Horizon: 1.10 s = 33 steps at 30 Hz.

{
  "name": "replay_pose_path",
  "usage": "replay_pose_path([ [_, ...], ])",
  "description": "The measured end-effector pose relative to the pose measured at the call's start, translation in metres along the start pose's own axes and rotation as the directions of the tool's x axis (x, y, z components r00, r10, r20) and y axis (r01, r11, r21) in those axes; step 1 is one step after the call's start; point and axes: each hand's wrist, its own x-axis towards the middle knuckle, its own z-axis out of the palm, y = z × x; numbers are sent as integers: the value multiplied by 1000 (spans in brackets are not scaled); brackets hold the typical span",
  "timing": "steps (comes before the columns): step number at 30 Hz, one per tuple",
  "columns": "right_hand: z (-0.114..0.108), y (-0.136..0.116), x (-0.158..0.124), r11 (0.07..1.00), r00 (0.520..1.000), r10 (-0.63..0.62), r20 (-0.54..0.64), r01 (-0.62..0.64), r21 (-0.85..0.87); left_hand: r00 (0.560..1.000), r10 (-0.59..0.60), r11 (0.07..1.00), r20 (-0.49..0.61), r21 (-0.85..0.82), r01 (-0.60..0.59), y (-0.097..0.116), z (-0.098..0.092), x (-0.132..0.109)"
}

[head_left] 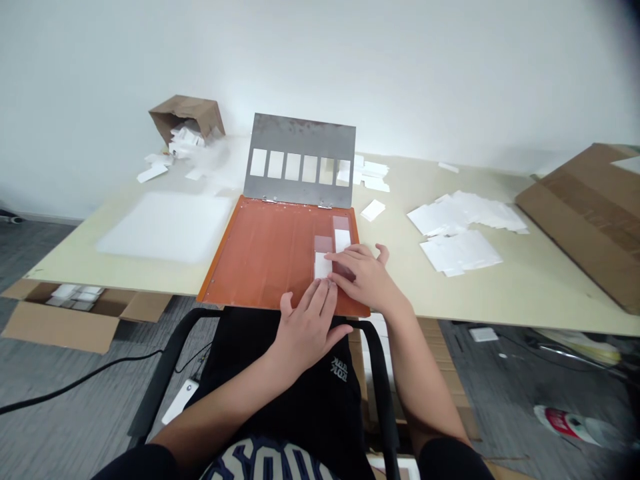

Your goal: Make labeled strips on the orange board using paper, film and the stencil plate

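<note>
An orange-brown board (270,247) lies at the table's front edge, with a hinged grey metal plate (300,133) raised behind it. A row of several rectangular windows runs across that plate. Near the board's right side sits a white card (323,265), with a translucent strip (323,244) just above it. A second white card (343,239) lies further up and right. My left hand (306,327) rests its outstretched fingertips at the near card's lower end. My right hand (367,277) has its fingers spread over that card's right edge, and neither hand grips anything visible.
Stacks of white packets (463,250) and a small white card (373,211) lie to the right, beside a large cardboard box (590,220). A translucent white sheet (165,227) is at left. Behind it, a tipped carton (200,113) spills white pieces.
</note>
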Motion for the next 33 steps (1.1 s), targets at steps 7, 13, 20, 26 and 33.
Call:
replay_pose_path([
  [7,3,1,-1,998,1000,6,-12,-7,-68,1000,-3,998,24,62,2,2,-1,-1],
  [13,8,2,1,999,998,5,-64,-8,-50,1000,-5,998,9,65,5,3,-1,0],
  [20,8,1,2,1000,997,13,-77,-14,-12,1000,-13,1000,23,24,12,1,-1,1],
  [26,0,11,27,996,999,17,-40,-21,-89,997,-24,999,68,-38,26,-3,-2,2],
  [33,8,15,46,963,998,43,-34,-50,-263,996,-28,999,83,-17,30,-1,-2,0],
])
